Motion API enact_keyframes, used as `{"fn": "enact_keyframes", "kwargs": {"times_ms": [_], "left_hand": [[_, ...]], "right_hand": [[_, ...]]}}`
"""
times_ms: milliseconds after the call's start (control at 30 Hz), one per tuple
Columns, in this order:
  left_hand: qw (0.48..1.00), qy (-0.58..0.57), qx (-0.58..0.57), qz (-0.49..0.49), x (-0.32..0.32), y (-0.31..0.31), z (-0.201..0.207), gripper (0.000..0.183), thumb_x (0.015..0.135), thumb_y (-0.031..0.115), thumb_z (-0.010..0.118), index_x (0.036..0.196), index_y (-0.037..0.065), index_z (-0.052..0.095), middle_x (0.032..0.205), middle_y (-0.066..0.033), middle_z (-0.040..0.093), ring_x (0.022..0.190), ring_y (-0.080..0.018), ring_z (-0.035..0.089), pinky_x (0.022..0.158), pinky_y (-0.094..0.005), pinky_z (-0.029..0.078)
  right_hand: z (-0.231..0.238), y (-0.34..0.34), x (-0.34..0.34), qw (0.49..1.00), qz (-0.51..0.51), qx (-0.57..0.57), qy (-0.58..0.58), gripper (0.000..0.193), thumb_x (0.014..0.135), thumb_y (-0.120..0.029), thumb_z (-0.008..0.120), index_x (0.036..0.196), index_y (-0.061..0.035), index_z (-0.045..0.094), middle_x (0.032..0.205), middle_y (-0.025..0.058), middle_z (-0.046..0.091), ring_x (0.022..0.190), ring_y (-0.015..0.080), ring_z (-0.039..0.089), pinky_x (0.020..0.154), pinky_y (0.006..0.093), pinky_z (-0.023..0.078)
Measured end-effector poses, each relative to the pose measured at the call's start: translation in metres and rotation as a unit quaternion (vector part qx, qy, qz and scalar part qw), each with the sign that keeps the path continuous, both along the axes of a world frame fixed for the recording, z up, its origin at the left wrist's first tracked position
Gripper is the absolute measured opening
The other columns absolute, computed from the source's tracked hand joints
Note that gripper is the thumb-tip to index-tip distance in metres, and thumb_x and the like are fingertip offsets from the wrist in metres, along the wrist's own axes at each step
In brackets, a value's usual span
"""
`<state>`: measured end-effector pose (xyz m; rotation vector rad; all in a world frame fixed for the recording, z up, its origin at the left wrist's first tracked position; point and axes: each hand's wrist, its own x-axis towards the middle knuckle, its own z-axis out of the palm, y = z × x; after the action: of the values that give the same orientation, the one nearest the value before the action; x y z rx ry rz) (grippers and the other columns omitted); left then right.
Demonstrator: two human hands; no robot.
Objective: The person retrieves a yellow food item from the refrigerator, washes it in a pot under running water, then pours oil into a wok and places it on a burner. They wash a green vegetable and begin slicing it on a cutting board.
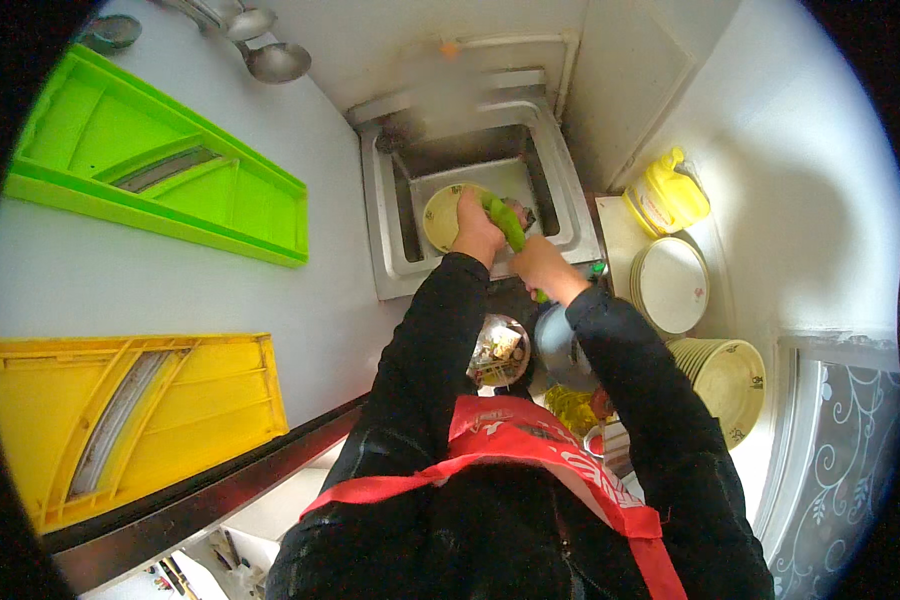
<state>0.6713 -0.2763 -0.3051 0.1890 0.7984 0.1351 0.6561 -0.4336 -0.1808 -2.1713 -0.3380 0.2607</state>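
Note:
Over the near side of the metal sink (378,200), both my hands are closed on one long, limp green thing (510,226). It looks like a twisted cloth, but I cannot tell for certain. My left hand (478,232) grips its far part. Closer to me, my right hand (545,268) holds the other part, with a bit of green showing below the fingers. A pale yellow plate (438,222) lies in the sink under my left hand, partly covered by it. Beside the green thing's far end is a small greyish-pink item (523,213), its kind unclear.
Left of the sink, a green slicer (220,200) and a yellow slicer (170,420) lie on the white counter; metal ladles (278,63) are behind. To the right stand a yellow jug (665,195) and stacked plates (674,286). A round container (500,350) with scraps sits below my forearms.

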Motion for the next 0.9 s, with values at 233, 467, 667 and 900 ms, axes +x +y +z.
{"fn": "enact_keyframes", "kwargs": {"times_ms": [233, 467, 667, 900], "left_hand": [[0.987, -0.053, 0.134, -0.075, -0.036, -0.011, 0.072, 0.06, 0.103, 0.052, 0.047, 0.141, 0.006, 0.045, 0.134, -0.0208, 0.058, 0.122, -0.0361, 0.058, 0.102, -0.0519, 0.047], [0.716, -0.178, 0.617, -0.276, -0.13, -0.064, 0.169, 0.041, 0.095, 0.03, 0.072, 0.121, -0.001, 0.066, 0.12, -0.0135, 0.071, 0.112, -0.0208, 0.066, 0.098, -0.0364, 0.051], [0.585, -0.265, 0.725, -0.25, -0.206, -0.067, 0.203, 0.046, 0.084, 0.015, 0.08, 0.126, 0.004, 0.067, 0.126, -0.0137, 0.07, 0.118, -0.027, 0.065, 0.104, -0.0387, 0.049], [0.579, -0.269, 0.745, -0.194, -0.291, -0.051, 0.215, 0.047, 0.083, 0.007, 0.079, 0.128, 0.004, 0.066, 0.133, -0.0165, 0.066, 0.128, -0.0314, 0.06, 0.108, -0.041, 0.047]], "right_hand": [[-0.014, -0.042, -0.015, 0.947, 0.062, 0.233, 0.209, 0.016, 0.095, -0.012, 0.067, 0.106, -0.001, 0.066, 0.083, 0.005, 0.069, 0.067, 0.0175, 0.064, 0.062, 0.0377, 0.051], [-0.052, -0.041, -0.061, 0.891, 0.148, 0.346, 0.253, 0.028, 0.093, -0.005, 0.07, 0.12, -0.0023, 0.064, 0.116, 0.0049, 0.068, 0.103, 0.0161, 0.064, 0.09, 0.0325, 0.053], [-0.032, -0.051, -0.099, 0.832, 0.291, 0.427, 0.204, 0.043, 0.088, -0.005, 0.074, 0.128, -0.0001, 0.059, 0.125, 0.0086, 0.065, 0.114, 0.0165, 0.062, 0.098, 0.0319, 0.053], [0.011, -0.029, -0.162, 0.86, 0.341, 0.362, 0.115, 0.035, 0.08, -0.004, 0.074, 0.114, 0.0033, 0.067, 0.119, 0.0095, 0.07, 0.105, 0.0193, 0.067, 0.09, 0.0314, 0.055]]}}
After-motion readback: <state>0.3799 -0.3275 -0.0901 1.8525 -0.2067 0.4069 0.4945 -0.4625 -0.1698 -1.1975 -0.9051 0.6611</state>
